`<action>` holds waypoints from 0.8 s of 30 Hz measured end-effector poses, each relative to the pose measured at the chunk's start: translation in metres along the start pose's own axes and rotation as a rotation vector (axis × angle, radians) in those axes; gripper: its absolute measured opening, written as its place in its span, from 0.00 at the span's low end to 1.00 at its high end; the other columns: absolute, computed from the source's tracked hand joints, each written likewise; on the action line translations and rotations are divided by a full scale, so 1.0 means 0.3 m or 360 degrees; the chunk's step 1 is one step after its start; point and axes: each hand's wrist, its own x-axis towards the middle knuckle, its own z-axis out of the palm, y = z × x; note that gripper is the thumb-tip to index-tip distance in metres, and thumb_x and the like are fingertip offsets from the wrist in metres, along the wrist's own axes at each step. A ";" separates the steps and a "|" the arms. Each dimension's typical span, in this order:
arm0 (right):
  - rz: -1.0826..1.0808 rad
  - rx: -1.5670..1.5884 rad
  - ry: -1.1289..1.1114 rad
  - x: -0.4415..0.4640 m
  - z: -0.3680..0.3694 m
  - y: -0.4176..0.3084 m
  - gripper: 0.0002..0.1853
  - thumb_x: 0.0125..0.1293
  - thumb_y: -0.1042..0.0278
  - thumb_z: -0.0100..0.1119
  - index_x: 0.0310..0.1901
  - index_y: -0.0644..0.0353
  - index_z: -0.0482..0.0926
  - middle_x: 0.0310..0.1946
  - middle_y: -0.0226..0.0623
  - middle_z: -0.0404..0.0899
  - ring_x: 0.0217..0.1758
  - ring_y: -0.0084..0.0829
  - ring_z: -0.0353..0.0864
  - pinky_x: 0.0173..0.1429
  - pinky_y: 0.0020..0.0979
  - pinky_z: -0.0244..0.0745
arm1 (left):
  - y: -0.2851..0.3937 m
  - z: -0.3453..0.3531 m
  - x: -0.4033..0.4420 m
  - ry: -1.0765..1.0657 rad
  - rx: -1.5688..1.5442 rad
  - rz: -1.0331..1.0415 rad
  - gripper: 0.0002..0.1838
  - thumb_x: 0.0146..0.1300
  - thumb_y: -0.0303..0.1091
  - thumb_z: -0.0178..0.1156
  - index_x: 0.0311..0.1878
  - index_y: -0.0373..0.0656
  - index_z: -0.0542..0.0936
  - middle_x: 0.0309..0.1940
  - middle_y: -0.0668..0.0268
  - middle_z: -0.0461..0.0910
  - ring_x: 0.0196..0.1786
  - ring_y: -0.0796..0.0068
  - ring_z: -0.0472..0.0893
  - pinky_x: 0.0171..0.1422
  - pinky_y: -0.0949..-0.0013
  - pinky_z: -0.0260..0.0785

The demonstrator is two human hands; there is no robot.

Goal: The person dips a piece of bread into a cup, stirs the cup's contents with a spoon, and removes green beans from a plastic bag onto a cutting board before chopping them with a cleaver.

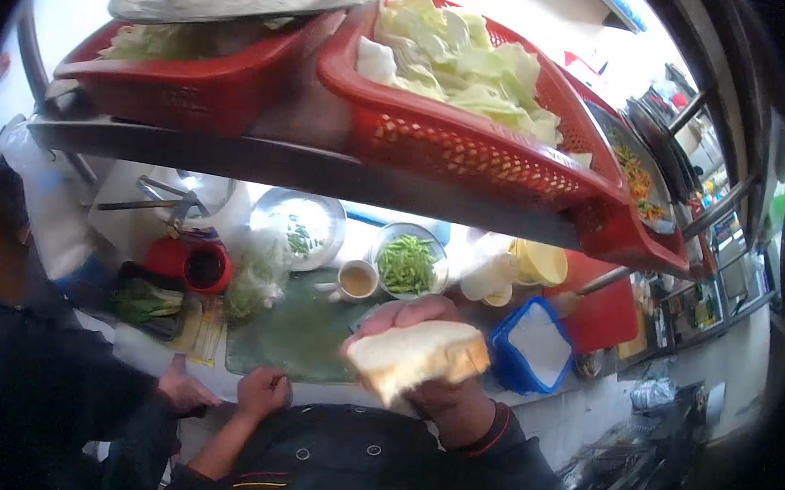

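My right hand (455, 401) holds a thick piece of white bread (417, 354) up close to the camera. A ragged bite is gone from the bread's lower edge, and its crust is browned. My left hand (262, 392) is curled into a fist at the front edge of the green cutting board (292, 338), with nothing visible in it. Behind the bread stand a cup of brown drink (356, 280) and a bowl of cut green vegetables (407, 264). A co-worker's hand (186, 387) is just left of mine.
Overhead, a shelf (325, 171) carries red baskets (471, 129) of cut cabbage. On the counter are a metal plate (268, 215), a red container (200, 267), a plastic bag of greens (256, 277) and a blue tub of white contents (535, 345). A red board (591, 298) lies right.
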 end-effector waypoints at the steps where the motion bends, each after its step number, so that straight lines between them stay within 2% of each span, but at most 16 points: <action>1: -0.0076 -0.0115 -0.0070 0.012 -0.020 0.005 0.21 0.61 0.76 0.64 0.56 0.59 0.70 0.57 0.53 0.74 0.59 0.46 0.78 0.60 0.45 0.76 | 0.006 0.007 -0.001 0.0063 -0.0075 -0.0001 0.07 0.54 0.38 0.61 0.32 0.47 0.83 0.24 0.59 0.79 0.31 0.55 0.81 0.37 0.54 0.72; 2: -0.0064 -0.0111 -0.0076 0.005 -0.018 0.006 0.21 0.61 0.76 0.64 0.56 0.59 0.70 0.57 0.53 0.74 0.59 0.46 0.78 0.60 0.45 0.76 | 0.015 0.006 -0.007 0.0069 -0.0077 -0.0014 0.07 0.54 0.38 0.61 0.32 0.47 0.83 0.24 0.59 0.79 0.31 0.55 0.81 0.37 0.54 0.72; 4: 0.0127 -0.0056 0.0318 0.000 -0.001 0.010 0.21 0.61 0.72 0.63 0.54 0.63 0.70 0.52 0.55 0.76 0.57 0.51 0.78 0.57 0.49 0.78 | 0.027 -0.009 -0.002 0.0071 0.0027 0.0003 0.10 0.52 0.40 0.65 0.33 0.45 0.83 0.26 0.57 0.80 0.32 0.52 0.81 0.38 0.52 0.73; 5: 0.0102 -0.0037 0.0257 -0.007 -0.040 0.031 0.21 0.63 0.76 0.59 0.58 0.62 0.70 0.55 0.55 0.75 0.57 0.51 0.78 0.56 0.47 0.80 | 0.027 -0.013 -0.001 0.0078 0.0029 -0.0005 0.10 0.52 0.40 0.65 0.33 0.45 0.83 0.26 0.57 0.80 0.32 0.52 0.81 0.38 0.52 0.73; 6: 0.0107 -0.0036 0.0249 -0.002 -0.059 0.043 0.21 0.63 0.76 0.59 0.58 0.62 0.70 0.55 0.55 0.75 0.57 0.51 0.78 0.56 0.47 0.80 | 0.026 -0.013 0.001 0.0078 0.0037 0.0030 0.08 0.53 0.38 0.64 0.33 0.46 0.83 0.25 0.59 0.79 0.31 0.54 0.80 0.36 0.55 0.73; 8: 0.0182 -0.0009 0.0291 0.003 -0.077 0.058 0.23 0.66 0.77 0.56 0.63 0.64 0.67 0.59 0.48 0.73 0.59 0.43 0.77 0.57 0.41 0.80 | 0.020 -0.005 0.000 0.0073 0.0039 0.0059 0.06 0.53 0.36 0.63 0.33 0.46 0.83 0.24 0.60 0.78 0.30 0.57 0.80 0.34 0.57 0.72; 12: 0.0265 -0.0006 0.0447 0.006 -0.089 0.069 0.24 0.66 0.77 0.55 0.64 0.65 0.67 0.59 0.47 0.74 0.60 0.41 0.77 0.57 0.41 0.80 | 0.014 -0.005 -0.002 0.0083 0.0018 0.0098 0.06 0.53 0.37 0.64 0.32 0.46 0.83 0.24 0.60 0.78 0.30 0.56 0.80 0.33 0.56 0.72; 20: 0.0224 0.0063 0.0374 0.004 -0.078 0.075 0.23 0.66 0.79 0.55 0.63 0.62 0.68 0.57 0.48 0.75 0.59 0.43 0.77 0.58 0.41 0.80 | 0.031 -0.015 0.003 0.0106 -0.0048 0.0053 0.06 0.53 0.37 0.64 0.32 0.47 0.83 0.24 0.60 0.79 0.28 0.55 0.80 0.33 0.56 0.72; 22: 0.0191 0.0097 0.0324 -0.002 -0.074 0.074 0.22 0.65 0.79 0.56 0.61 0.61 0.69 0.57 0.48 0.75 0.59 0.43 0.77 0.58 0.41 0.80 | 0.030 -0.014 0.002 0.0089 -0.0033 0.0046 0.08 0.53 0.40 0.63 0.30 0.46 0.83 0.25 0.58 0.81 0.30 0.54 0.80 0.35 0.53 0.73; 24: 0.0057 -0.0451 0.0135 -0.014 -0.042 0.049 0.22 0.63 0.81 0.59 0.59 0.59 0.71 0.57 0.50 0.76 0.60 0.44 0.77 0.60 0.42 0.78 | 0.025 -0.003 0.001 0.0088 0.0019 0.0058 0.07 0.53 0.38 0.64 0.31 0.46 0.83 0.25 0.59 0.80 0.29 0.54 0.81 0.34 0.54 0.73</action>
